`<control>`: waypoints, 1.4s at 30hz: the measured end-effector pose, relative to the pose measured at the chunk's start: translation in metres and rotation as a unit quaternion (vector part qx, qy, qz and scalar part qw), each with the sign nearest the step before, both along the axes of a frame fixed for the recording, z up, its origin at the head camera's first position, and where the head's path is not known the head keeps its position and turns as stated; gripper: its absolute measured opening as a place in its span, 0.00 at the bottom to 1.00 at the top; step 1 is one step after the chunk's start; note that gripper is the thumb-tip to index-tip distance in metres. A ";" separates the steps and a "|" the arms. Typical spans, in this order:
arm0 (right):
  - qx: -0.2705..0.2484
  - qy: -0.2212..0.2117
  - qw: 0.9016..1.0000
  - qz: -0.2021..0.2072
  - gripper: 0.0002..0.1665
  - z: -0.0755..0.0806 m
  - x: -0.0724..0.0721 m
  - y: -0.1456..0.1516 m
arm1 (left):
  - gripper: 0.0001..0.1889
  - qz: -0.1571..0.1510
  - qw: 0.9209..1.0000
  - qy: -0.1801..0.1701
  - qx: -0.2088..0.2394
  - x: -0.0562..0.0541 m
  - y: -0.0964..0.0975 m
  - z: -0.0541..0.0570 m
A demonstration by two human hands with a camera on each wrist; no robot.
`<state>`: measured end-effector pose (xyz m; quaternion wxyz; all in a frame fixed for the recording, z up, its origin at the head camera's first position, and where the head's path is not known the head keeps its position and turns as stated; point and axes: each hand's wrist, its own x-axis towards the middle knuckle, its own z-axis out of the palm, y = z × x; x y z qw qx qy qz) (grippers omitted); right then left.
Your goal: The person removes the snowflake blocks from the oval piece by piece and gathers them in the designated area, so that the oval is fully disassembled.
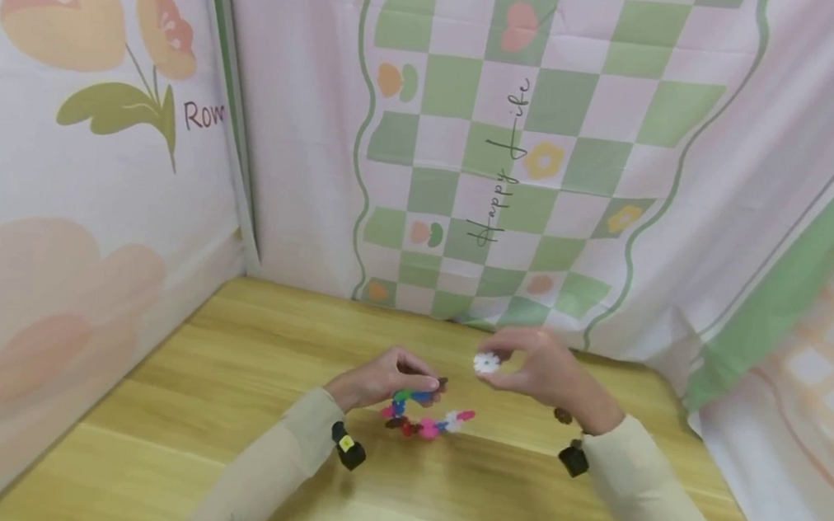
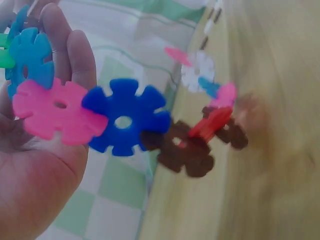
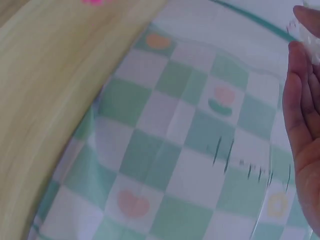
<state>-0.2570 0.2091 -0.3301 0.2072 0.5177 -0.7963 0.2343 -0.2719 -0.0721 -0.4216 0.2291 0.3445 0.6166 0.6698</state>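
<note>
In the head view my left hand (image 1: 384, 378) pinches one end of a chain of linked plastic snowflake discs (image 1: 429, 429). A brown disc (image 1: 442, 383) shows at its fingertips. The chain curves down and to the right below the hand. From the left wrist, a pink disc (image 2: 45, 120), a dark blue disc (image 2: 145, 105) and a brown one (image 2: 192, 165) hang beside my palm, with red, white and more pink discs further along. Apart from the chain, my right hand (image 1: 541, 371) holds a white snowflake disc (image 1: 487, 363) between thumb and fingers; the right wrist view barely catches it.
A wooden table (image 1: 256, 478) lies beneath both hands. Behind it hangs a green checkered curtain (image 1: 496, 209), with a printed cloth wall (image 1: 95, 199) at the left. A small brown piece (image 1: 562, 415) shows just below the right wrist.
</note>
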 end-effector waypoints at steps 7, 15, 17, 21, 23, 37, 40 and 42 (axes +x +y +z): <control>-0.003 -0.014 0.991 -0.131 0.20 0.007 -0.003 0.066 | 0.20 0.046 0.999 -0.022 0.004 0.000 -0.018 -0.005; -0.012 -0.070 0.963 -0.260 0.17 -0.024 0.007 0.156 | 0.26 0.057 0.997 -0.033 0.029 0.002 -0.032 -0.005; 0.000 -0.104 0.950 -0.294 0.18 -0.034 0.011 0.176 | 0.27 0.059 0.997 -0.033 0.032 0.001 -0.033 -0.006; 0.013 -0.133 0.934 -0.332 0.20 -0.056 0.014 0.212 | 0.27 0.060 0.997 -0.030 0.033 0.000 -0.035 -0.007; 0.015 -0.137 0.929 -0.343 0.20 -0.069 0.011 0.227 | 0.26 0.062 0.997 -0.029 0.030 0.000 -0.034 -0.007; 0.072 -0.216 0.884 -0.409 0.20 -0.136 0.004 0.284 | 0.22 0.046 0.998 -0.024 0.017 0.004 -0.031 -0.005; 0.066 -0.230 0.879 -0.412 0.22 -0.140 0.002 0.284 | 0.24 0.048 0.999 -0.020 0.012 0.003 -0.033 -0.006; 0.065 -0.238 0.881 -0.404 0.23 -0.141 0.001 0.283 | 0.24 0.049 0.998 -0.019 0.014 0.002 -0.034 -0.007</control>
